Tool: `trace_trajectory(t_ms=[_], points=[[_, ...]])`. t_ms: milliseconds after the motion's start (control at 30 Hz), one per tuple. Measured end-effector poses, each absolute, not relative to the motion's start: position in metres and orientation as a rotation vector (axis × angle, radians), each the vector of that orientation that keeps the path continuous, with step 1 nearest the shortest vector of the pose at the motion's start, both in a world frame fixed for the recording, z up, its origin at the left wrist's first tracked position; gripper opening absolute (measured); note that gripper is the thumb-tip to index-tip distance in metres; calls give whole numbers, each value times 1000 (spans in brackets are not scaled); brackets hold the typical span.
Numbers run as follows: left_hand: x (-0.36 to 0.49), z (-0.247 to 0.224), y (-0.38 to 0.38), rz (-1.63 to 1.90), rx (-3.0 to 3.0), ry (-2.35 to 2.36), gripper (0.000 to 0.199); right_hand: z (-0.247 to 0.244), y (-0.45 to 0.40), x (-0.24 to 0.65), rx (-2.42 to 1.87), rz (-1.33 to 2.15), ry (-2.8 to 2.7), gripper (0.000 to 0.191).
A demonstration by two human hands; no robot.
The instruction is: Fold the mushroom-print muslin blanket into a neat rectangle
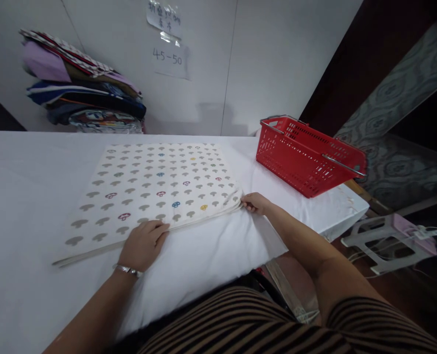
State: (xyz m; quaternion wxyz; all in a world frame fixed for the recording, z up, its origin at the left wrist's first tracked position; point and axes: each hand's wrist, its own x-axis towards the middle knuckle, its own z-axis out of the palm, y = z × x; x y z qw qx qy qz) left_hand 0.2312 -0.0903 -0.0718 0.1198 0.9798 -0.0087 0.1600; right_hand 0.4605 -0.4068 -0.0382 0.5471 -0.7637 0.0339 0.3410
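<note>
Cream cloth (174, 194) with grey mushrooms and a few coloured ones, lying flat in layers on a white-covered table (203, 280). Pinching its near right corner with the right hand (254, 202). Resting the left hand (143, 243), silver bracelet (129, 270) on that wrist, over the near edge, but can't tell if gripping there or only pressing, tbh. Red basket (295, 162) near the table's right end. Fabric stack (89, 101) at back left, against a pale wall (277, 64).
</note>
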Motion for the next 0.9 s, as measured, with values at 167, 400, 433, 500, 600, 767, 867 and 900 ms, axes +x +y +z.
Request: trace_trajectory(t_ms=[167,400,433,500,600,767,867,900], points=[[231,-72,-90,478,2880,-48,41,-39,-405,461,-1808,836,92,25],[231,-72,-91,488,2897,-38,41,-38,-404,459,-1834,785,111,27],[231,-72,-90,486,2897,-41,42,-38,-406,459,-1845,772,109,27],[231,-72,-90,481,2896,-44,42,-38,-409,458,-1872,755,102,27],[231,-72,-90,476,2896,-38,41,-38,-413,457,-1911,748,91,27],[231,-73,-91,472,2889,-12,38,-36,-414,456,-1976,775,88,26],[231,-72,-91,473,2889,-19,37,-33,-412,456,-2039,806,93,29],[231,-72,-91,476,2889,-26,37,-33,-411,456,-2063,813,95,29]])
